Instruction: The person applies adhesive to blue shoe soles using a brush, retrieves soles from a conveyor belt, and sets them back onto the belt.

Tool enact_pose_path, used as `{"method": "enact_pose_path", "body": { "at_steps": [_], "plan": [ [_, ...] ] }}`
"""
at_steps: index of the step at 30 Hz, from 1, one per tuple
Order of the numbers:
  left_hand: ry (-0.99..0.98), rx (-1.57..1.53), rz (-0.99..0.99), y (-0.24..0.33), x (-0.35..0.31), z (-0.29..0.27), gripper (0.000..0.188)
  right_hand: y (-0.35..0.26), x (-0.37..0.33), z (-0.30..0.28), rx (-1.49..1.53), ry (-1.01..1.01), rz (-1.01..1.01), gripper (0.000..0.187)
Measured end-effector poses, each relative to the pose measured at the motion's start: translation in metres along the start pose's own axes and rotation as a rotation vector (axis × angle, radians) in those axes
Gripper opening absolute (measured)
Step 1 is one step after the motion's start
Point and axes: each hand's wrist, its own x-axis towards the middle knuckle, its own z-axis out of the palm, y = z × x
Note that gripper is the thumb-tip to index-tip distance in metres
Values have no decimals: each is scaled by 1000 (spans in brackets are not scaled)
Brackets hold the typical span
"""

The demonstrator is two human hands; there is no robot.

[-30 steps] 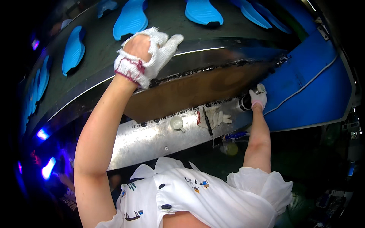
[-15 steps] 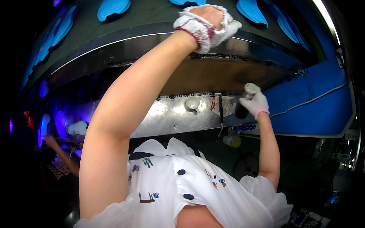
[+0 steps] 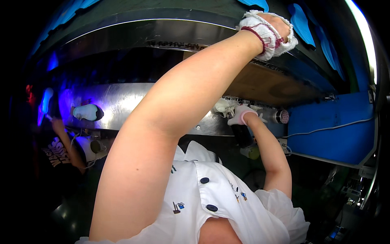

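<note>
My left hand (image 3: 273,34) wears a white knit glove with maroon trim that leaves some skin bare. It rests over the metal edge of a dark green belt, near a blue shoe sole (image 3: 301,25); its fingers are hidden from view. Below, my right hand (image 3: 240,114), in a white glove with a pink cuff, is closed around a dark cylindrical thing (image 3: 242,135) whose lower end sticks out beneath the hand. It is right beside a white cup (image 3: 222,105) on the metal shelf, partly covered by my left forearm.
More blue soles (image 3: 254,4) lie along the belt (image 3: 170,10). A round container with a pink dotted top (image 3: 282,116) stands right of my right hand, before a blue panel (image 3: 329,130) with a white cable. On the left, a pale sole (image 3: 86,112) lies on the shelf (image 3: 130,101), near a co-worker's hand (image 3: 57,125).
My right hand has moved left along the shelf to the white cup, bringing the dark thing with it. My left hand has shifted right along the belt's edge. The view has turned a little.
</note>
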Motion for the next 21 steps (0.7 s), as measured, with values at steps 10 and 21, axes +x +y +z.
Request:
{"method": "enact_pose_path", "body": {
  "at_steps": [10, 21],
  "plan": [
    [-23, 62, 12, 4, 2, -4, 25, -1, -3, -19, -35, -78, -14, 74],
    [-35, 39, -11, 5, 1, -5, 23, 2, 8, -19, -19, -91, -21, 75]
  ]
}}
